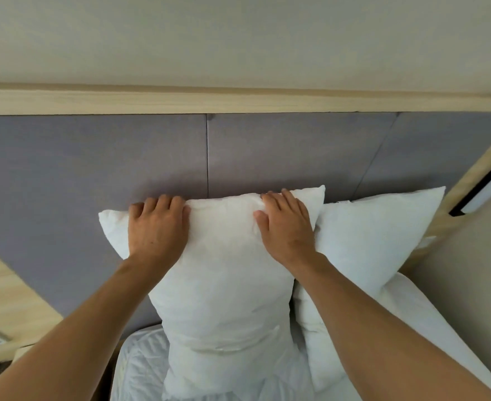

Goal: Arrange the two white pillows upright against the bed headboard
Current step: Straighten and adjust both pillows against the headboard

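A white pillow (pixel 224 285) stands upright on the bed, its top edge against the grey padded headboard (pixel 94 169). My left hand (pixel 157 227) grips its top left part, fingers curled over the upper edge. My right hand (pixel 284 224) grips the top right part the same way. A second white pillow (pixel 371 235) leans upright against the headboard just to the right, partly behind the first pillow and my right forearm.
White bedding (pixel 140 369) covers the mattress below the pillows. A light wooden ledge (pixel 238 101) runs above the headboard. A wooden bedside surface (pixel 4 299) lies at the left. A wall with a wooden frame (pixel 470 175) closes in on the right.
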